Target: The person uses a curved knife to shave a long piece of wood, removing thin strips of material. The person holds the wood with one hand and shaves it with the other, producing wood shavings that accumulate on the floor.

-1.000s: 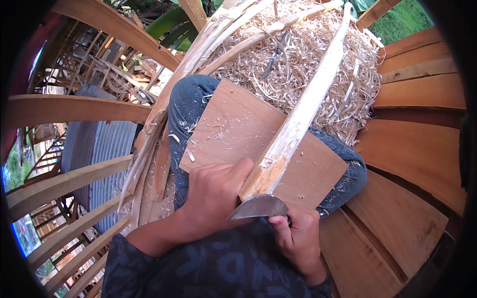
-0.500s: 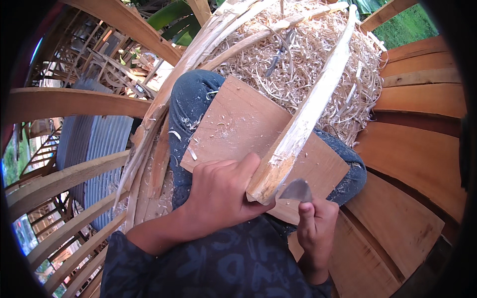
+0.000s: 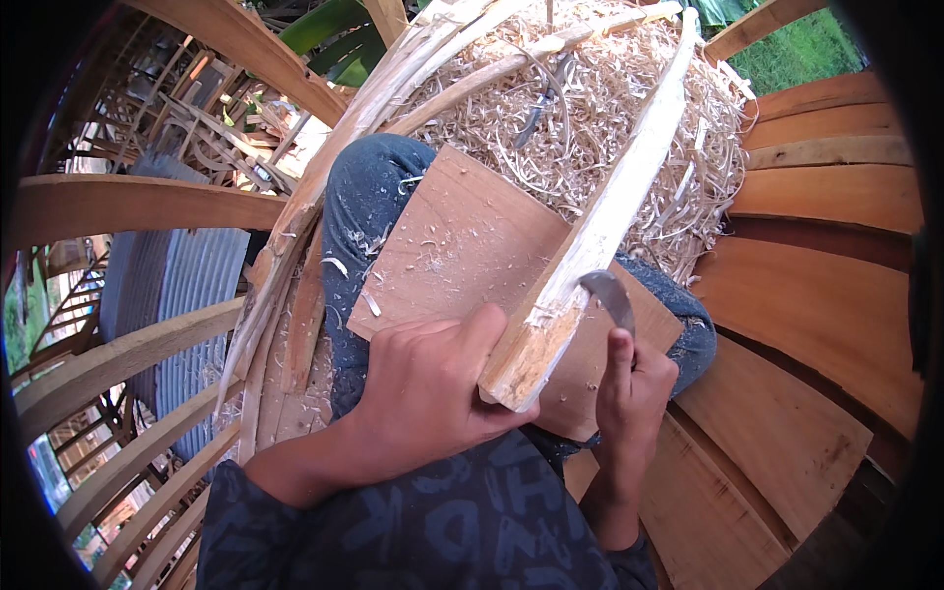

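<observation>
My left hand (image 3: 428, 383) grips the near end of a long pale wooden stick (image 3: 615, 202) that slants up and away to the right. My right hand (image 3: 634, 388) holds a curved metal knife (image 3: 610, 295), thumb along its back, with the blade's edge against the stick's right side just above the near end. The stick rests over a flat brown board (image 3: 462, 241) lying across my lap, on legs in blue jeans (image 3: 369, 187). Small chips dot the board.
A heap of pale wood shavings (image 3: 610, 98) lies beyond the board, with a dark tool (image 3: 536, 108) in it. Peeled sticks (image 3: 334, 167) lean on the left. Curved wooden planks (image 3: 836, 187) ring me; corrugated metal sheet (image 3: 172, 285) lies lower left.
The knife has travelled from below the stick's near end, round to its right side and up along it. My right hand rose with it. My left hand kept its grip.
</observation>
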The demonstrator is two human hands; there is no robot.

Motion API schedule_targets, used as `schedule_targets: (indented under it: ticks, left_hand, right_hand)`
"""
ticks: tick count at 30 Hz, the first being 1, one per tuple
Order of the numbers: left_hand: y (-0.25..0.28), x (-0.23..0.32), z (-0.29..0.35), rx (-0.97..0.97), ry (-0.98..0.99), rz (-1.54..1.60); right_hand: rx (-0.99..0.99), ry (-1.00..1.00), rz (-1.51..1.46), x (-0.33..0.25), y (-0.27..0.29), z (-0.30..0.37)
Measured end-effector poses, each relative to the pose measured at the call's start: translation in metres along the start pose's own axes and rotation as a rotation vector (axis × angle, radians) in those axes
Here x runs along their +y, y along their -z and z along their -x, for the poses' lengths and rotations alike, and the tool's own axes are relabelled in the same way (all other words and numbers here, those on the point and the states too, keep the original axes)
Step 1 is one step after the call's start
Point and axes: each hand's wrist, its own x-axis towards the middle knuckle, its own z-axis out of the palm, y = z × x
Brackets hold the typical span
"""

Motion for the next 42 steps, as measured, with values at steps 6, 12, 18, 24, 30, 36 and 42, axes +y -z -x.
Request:
schedule_targets:
  ticks: [6,12,18,24,30,36,42]
  left_hand:
    - [0.004,-0.005,0.005,-0.024,0.031,-0.016]
    - [0.002,-0.003,0.001,-0.047,-0.003,0.016]
    - [0.015,0.003,0.015,-0.031,-0.014,0.028]
    - [0.009,-0.002,0.001,-0.037,-0.016,-0.019]
    - [0.011,0.0,0.011,-0.087,0.015,0.022]
    - [0.015,-0.003,0.011,-0.051,0.015,0.023]
    - [0.012,-0.003,0.004,-0.064,0.023,-0.038]
  right_hand:
    - [-0.07,-0.13,-0.301,0.004,0.03,0.005]
    - [-0.322,0.126,-0.158,-0.034,0.007,0.012]
    - [-0.022,-0.137,-0.122,0.029,0.017,-0.032]
    - [-0.272,0.044,-0.184,-0.024,0.019,0.006]
    - [-0.16,0.047,0.004,-0.016,0.005,-0.01]
    - [-0.231,-0.118,-0.168,-0.013,0.026,-0.012]
    - [-0.333,0.157,-0.05,-0.026,0.006,0.007]
